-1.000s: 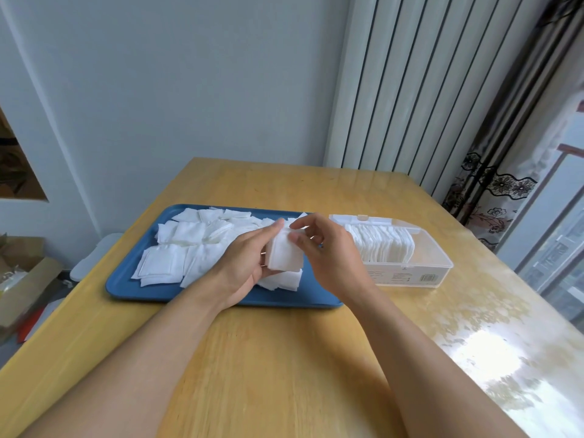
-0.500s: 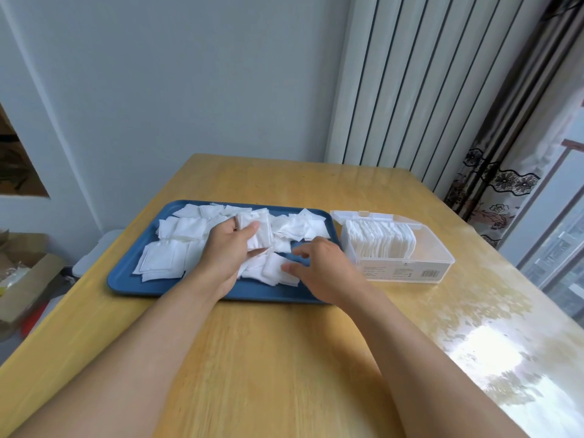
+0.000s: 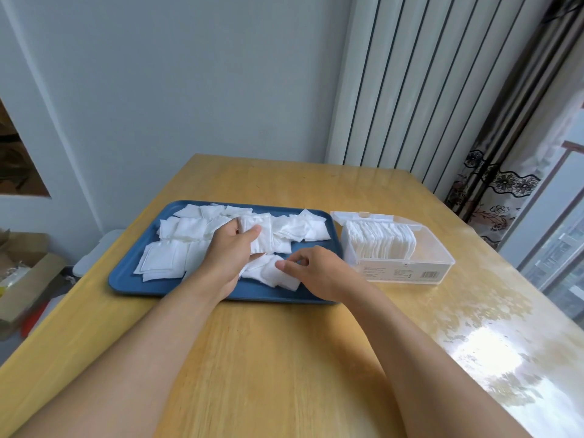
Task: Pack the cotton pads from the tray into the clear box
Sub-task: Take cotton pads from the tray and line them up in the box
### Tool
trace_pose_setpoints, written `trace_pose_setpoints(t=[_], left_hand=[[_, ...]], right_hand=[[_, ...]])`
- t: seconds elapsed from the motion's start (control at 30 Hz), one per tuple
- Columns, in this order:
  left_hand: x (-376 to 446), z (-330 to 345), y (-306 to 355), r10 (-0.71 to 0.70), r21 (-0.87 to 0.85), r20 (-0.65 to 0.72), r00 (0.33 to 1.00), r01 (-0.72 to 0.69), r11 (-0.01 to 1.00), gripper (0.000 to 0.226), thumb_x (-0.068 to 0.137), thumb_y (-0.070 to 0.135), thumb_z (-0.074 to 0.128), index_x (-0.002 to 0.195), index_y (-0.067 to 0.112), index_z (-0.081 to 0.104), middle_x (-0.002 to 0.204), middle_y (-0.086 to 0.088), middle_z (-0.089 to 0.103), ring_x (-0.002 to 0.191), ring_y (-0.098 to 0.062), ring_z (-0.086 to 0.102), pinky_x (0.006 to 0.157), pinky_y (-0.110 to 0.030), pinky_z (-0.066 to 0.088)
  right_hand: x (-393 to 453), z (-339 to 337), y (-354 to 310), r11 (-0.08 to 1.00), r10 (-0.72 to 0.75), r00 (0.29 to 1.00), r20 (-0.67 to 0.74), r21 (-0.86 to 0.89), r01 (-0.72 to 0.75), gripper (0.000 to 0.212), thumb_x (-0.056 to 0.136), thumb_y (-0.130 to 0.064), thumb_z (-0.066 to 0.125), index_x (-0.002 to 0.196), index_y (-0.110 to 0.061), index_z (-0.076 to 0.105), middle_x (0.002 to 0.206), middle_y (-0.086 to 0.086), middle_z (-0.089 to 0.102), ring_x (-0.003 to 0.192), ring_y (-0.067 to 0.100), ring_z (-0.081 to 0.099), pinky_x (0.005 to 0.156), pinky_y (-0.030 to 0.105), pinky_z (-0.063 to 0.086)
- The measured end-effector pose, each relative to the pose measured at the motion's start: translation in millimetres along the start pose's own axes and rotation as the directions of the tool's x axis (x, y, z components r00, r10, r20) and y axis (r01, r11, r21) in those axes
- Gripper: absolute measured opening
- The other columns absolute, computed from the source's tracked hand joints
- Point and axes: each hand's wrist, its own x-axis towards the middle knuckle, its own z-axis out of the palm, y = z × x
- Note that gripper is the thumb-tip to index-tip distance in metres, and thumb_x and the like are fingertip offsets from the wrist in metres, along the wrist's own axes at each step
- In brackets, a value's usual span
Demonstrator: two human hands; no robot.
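A blue tray (image 3: pixel 126 279) on the wooden table holds several loose white square cotton pads (image 3: pixel 177 230). My left hand (image 3: pixel 227 251) is over the tray's middle and grips a small stack of pads (image 3: pixel 260 237) between thumb and fingers. My right hand (image 3: pixel 316 270) is at the tray's front right, thumb and forefinger pinching a loose pad (image 3: pixel 271 275) that lies on the tray. The clear box (image 3: pixel 410 271) stands to the right of the tray, lid open at the back, with a row of upright pads (image 3: pixel 379 245) filling its left part.
The wooden table (image 3: pixel 284 358) has bare room in front of the tray. Its right side shines with window glare. A cardboard box (image 3: pixel 22 279) sits on the floor to the left. A radiator and a curtain stand behind the table on the right.
Both hands came down from holding one stack above the tray. The left hand kept the stack and moved back over the tray. The right hand dropped to a loose pad at the tray's front.
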Motion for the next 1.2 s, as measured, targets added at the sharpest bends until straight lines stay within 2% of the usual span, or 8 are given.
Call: trace_pose_setpoints(t=[0.17,0.4,0.47,0.6,0.77,0.97,1.07,1.2], left_hand=[[-1,0,-1,-0.025,0.041,0.003,1.000,0.024,0.999,0.014,0.102,0.012,0.057,0.110,0.006,0.068,0.117,-0.012,0.073,0.112,-0.025,0.069,0.077,-0.033,0.059],[-3,0,2,-0.042,0.007,0.048,0.998,0.042,0.999,0.015,0.103,0.011,0.055,0.100,0.005,0.067,0.102,-0.013,0.074,0.099,-0.023,0.070,0.088,-0.040,0.060],[-5,0,2,-0.034,0.032,0.069,0.997,0.032,0.999,0.017,0.103,0.010,0.055,0.105,-0.003,0.064,0.099,-0.016,0.070,0.094,-0.024,0.068,0.090,-0.044,0.057],[-10,4,3,-0.034,0.074,0.166,0.986,0.022,0.997,0.010,0.100,0.005,0.053,0.099,0.007,0.062,0.089,-0.013,0.062,0.087,-0.025,0.058,0.083,-0.042,0.046],[-21,14,8,-0.091,0.016,0.276,0.957,0.090,0.996,0.028,0.096,-0.004,0.038,0.085,0.003,0.063,0.078,-0.010,0.062,0.078,-0.022,0.057,0.079,-0.039,0.047],[-21,11,6,-0.129,-0.022,0.366,0.922,0.147,0.989,0.036,0.088,0.008,0.039,0.113,0.000,0.063,0.096,-0.018,0.063,0.087,-0.027,0.059,0.086,-0.043,0.047],[-22,12,7,-0.115,0.026,0.371,0.921,0.113,0.993,0.036,0.088,-0.005,0.033,0.106,-0.004,0.065,0.085,-0.011,0.065,0.076,-0.021,0.059,0.083,-0.040,0.052],[-24,11,6,-0.106,0.129,0.406,0.908,0.058,0.990,0.047,0.087,-0.015,0.035,0.111,0.003,0.071,0.099,-0.010,0.074,0.092,-0.021,0.069,0.083,-0.032,0.058]], right_hand=[[0,1,1,1.000,0.005,1.000,0.005,0.023,-0.006,0.022,0.086,-0.040,0.076,0.092,-0.020,0.066,0.080,-0.008,0.060,0.070,0.007,0.052,0.059,0.022,0.038],[-2,-13,-2,0.878,-0.055,0.975,-0.217,0.455,0.151,0.007,0.092,-0.020,0.071,0.086,-0.024,0.073,0.071,-0.004,0.070,0.065,0.007,0.057,0.062,0.026,0.044],[-4,-20,-4,0.874,-0.158,0.964,-0.214,0.423,0.237,0.015,0.099,-0.019,0.063,0.095,-0.024,0.076,0.087,-0.001,0.075,0.074,0.008,0.059,0.071,0.030,0.047],[-4,-21,-6,0.914,-0.315,0.928,-0.199,0.200,0.353,0.018,0.098,-0.017,0.064,0.102,-0.035,0.068,0.074,-0.031,0.063,0.070,-0.004,0.054,0.068,0.013,0.040],[-4,-19,-6,0.906,-0.268,0.910,-0.317,0.239,0.350,0.022,0.086,-0.020,0.081,0.098,-0.030,0.065,0.082,-0.012,0.069,0.068,-0.001,0.054,0.064,0.012,0.043],[-7,-20,-8,0.931,-0.238,0.919,-0.315,0.194,0.308,0.030,0.081,-0.017,0.084,0.103,-0.024,0.066,0.082,-0.012,0.065,0.064,-0.003,0.053,0.060,0.011,0.043],[-6,-21,-7,0.938,-0.224,0.915,-0.335,0.181,0.296,0.033,0.080,-0.018,0.085,0.107,-0.025,0.067,0.086,-0.011,0.064,0.067,-0.001,0.053,0.062,0.011,0.043],[-6,-23,-5,0.931,-0.221,0.911,-0.349,0.201,0.303,0.025,0.086,-0.018,0.079,0.106,-0.028,0.067,0.088,-0.013,0.065,0.076,0.003,0.056,0.066,0.012,0.043]])
